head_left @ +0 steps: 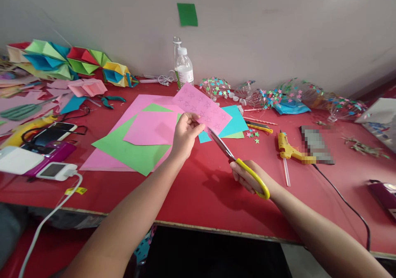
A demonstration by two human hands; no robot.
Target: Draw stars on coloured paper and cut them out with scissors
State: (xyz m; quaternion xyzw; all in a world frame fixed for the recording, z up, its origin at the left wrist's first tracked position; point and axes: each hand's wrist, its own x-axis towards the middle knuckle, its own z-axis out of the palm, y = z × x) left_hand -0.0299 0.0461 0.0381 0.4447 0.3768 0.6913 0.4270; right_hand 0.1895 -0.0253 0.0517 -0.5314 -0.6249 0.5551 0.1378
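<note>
My left hand [186,133] pinches the lower edge of a pink sheet of paper [202,109] with several stars drawn on it, held up above the table. In my right hand [249,177] is a pair of scissors [227,152] with yellow handles. The blades point up and left, their tips at the lower edge of the pink sheet; whether they touch the paper I cannot tell. Behind the raised sheet lies blue paper [236,119]. To the left of it, pink sheets [148,127] and a green sheet [123,146] overlap on the table.
Small cut stars [253,135], a yellow-handled cutter [260,127] and a yellow glue gun [287,148] lie to the right on the red table [192,203]. Bottles [185,69] stand against the wall. Phones, a white cable [52,216] and folded paper shapes [83,59] occupy the left.
</note>
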